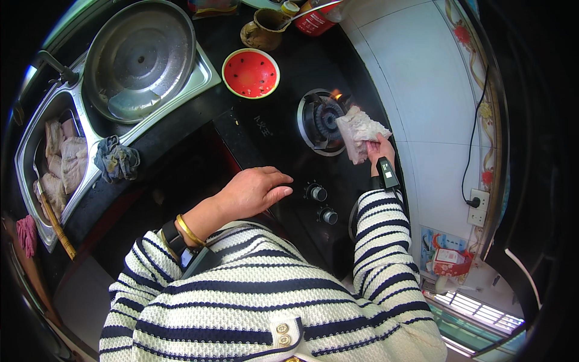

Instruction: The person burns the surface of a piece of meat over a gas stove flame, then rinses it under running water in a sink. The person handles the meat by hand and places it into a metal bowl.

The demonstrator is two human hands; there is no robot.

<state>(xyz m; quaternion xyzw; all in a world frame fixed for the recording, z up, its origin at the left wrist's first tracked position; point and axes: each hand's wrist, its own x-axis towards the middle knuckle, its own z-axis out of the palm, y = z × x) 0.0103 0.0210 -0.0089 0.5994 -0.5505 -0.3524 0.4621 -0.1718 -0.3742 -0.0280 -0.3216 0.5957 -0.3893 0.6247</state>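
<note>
My right hand (381, 150) grips the lower right edge of a pale piece of raw meat with skin (357, 131). The meat is at the right side of a gas burner (325, 121), where an orange flame shows at the burner's upper rim. My left hand (260, 189) holds nothing; its fingers are extended and its thumb is apart, over the front edge of the black stove, left of two control knobs (318, 193). More raw meat pieces (72, 158) lie in the small sink basin at the left, along with a wooden-handled utensil (56, 221).
A red bowl with seed marks (251, 73) stands left of the burner. Behind it are a brown mug (259, 35) and a red-labelled bottle (313, 20). A large metal lid (140, 59) covers the other basin; a grey cloth (116, 158) lies on the sink's edge. A tiled wall (429, 90) borders the right.
</note>
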